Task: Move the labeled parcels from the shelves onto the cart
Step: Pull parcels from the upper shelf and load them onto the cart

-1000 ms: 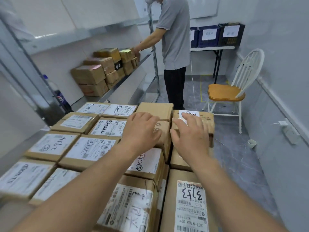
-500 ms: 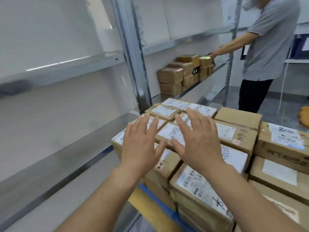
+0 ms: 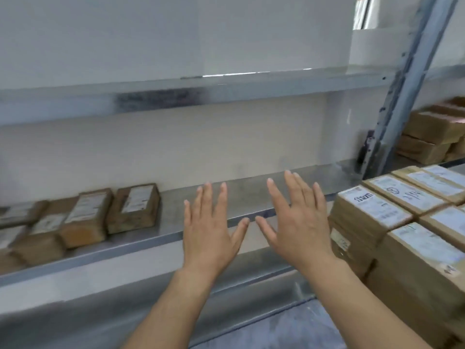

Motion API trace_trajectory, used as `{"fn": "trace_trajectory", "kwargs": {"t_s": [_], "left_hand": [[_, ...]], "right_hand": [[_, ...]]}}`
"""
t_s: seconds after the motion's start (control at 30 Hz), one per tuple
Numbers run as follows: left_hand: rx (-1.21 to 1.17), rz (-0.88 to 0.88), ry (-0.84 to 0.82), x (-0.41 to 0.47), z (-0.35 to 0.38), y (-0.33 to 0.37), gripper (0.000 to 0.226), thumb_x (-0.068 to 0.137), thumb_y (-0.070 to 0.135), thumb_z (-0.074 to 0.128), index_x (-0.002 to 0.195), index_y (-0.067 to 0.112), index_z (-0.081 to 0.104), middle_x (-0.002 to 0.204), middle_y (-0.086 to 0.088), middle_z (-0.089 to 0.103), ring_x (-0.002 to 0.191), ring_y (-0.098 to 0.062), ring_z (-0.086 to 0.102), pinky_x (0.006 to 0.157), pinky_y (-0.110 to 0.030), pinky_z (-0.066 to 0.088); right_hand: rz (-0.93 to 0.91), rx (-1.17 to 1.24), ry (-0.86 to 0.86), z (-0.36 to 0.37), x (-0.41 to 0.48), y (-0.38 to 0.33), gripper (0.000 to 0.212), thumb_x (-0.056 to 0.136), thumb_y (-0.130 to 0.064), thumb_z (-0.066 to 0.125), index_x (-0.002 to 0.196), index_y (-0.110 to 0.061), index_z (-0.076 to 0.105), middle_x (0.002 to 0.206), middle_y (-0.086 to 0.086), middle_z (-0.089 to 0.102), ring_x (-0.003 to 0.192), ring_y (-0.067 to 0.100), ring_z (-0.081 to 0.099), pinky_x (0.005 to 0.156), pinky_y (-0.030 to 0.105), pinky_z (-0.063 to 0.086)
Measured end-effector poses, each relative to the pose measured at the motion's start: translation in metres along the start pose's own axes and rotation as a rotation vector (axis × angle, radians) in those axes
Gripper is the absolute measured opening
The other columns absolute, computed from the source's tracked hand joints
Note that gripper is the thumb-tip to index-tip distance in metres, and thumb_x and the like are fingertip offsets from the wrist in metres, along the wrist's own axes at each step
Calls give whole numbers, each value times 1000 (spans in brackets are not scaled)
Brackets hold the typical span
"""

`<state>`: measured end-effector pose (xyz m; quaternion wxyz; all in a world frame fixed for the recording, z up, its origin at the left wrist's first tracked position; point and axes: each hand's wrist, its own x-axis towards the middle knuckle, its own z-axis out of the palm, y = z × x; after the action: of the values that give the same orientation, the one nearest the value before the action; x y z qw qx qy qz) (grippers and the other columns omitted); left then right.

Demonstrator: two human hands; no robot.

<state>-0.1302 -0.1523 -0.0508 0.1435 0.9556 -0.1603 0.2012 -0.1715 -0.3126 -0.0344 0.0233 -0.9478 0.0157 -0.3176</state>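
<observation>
Several brown cardboard parcels with white labels (image 3: 133, 209) lie on the left part of the metal shelf (image 3: 251, 197). My left hand (image 3: 210, 230) and my right hand (image 3: 299, 222) hover side by side in front of the bare stretch of that shelf, fingers straight and spread, holding nothing. Both hands are well to the right of the shelf parcels. A stack of labeled parcels on the cart (image 3: 402, 222) fills the right edge of the view, just right of my right hand.
An upper metal shelf (image 3: 201, 94) runs across above. A grey shelf post (image 3: 402, 96) stands at the right, with more brown boxes (image 3: 432, 134) on the shelf bay behind it. Grey floor (image 3: 289, 331) shows below.
My view has swung left from the cart stack to the shelf. Both hands lifted off the cart parcels and now hover before the shelf. The other person has left the view.
</observation>
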Motion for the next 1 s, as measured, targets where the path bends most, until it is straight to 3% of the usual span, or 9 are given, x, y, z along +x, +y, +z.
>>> {"fn": "trace_trajectory", "kwargs": {"t_s": [0.17, 0.33, 0.47, 0.7, 0.9, 1.0], "left_hand": [[62, -211, 13, -24, -24, -100, 86, 72, 70, -2, 145, 27, -16, 158, -5, -12, 145, -19, -14, 115, -38, -12], [123, -362, 101, -49, -50, -180, 87, 77, 69, 5, 151, 23, 1, 159, -8, -3, 146, -22, -6, 115, -42, -8], [171, -488, 152, -65, -58, -224, 84, 82, 68, 15, 150, 20, 13, 157, -11, 12, 146, -26, 8, 115, -46, 2], [252, -701, 129, -73, -60, -275, 83, 73, 71, -2, 141, 26, -18, 159, -5, -9, 145, -20, -13, 112, -40, -15], [376, -806, 125, -47, -71, -315, 91, 70, 69, -6, 150, 25, -6, 159, -5, -10, 145, -21, -13, 115, -43, -10], [404, -839, 146, -34, -72, -331, 90, 73, 70, -1, 151, 25, -2, 159, -5, -7, 146, -21, -11, 114, -41, -11]], "right_hand": [[-143, 88, -6, 34, 23, -99, 65, 82, -51, 45, 133, -13, 52, 142, 21, 45, 133, 35, 39, 108, 58, 30], [-283, 187, -10, 52, 40, -189, 65, 81, -51, 39, 131, -13, 55, 139, 21, 48, 130, 36, 43, 108, 57, 30], [-399, 281, -24, 72, 48, -241, 65, 81, -51, 40, 132, -13, 54, 141, 21, 46, 131, 34, 39, 110, 53, 22], [-543, 364, -119, 114, 70, -304, 67, 82, -54, 37, 134, -15, 53, 141, 20, 47, 132, 33, 41, 110, 53, 19], [-606, 474, -183, 138, 114, -348, 66, 81, -54, 38, 131, -14, 55, 137, 20, 50, 126, 35, 48, 108, 54, 27], [-647, 522, -184, 153, 137, -364, 63, 81, -52, 48, 129, -12, 56, 136, 19, 51, 123, 34, 50, 106, 55, 29]]}}
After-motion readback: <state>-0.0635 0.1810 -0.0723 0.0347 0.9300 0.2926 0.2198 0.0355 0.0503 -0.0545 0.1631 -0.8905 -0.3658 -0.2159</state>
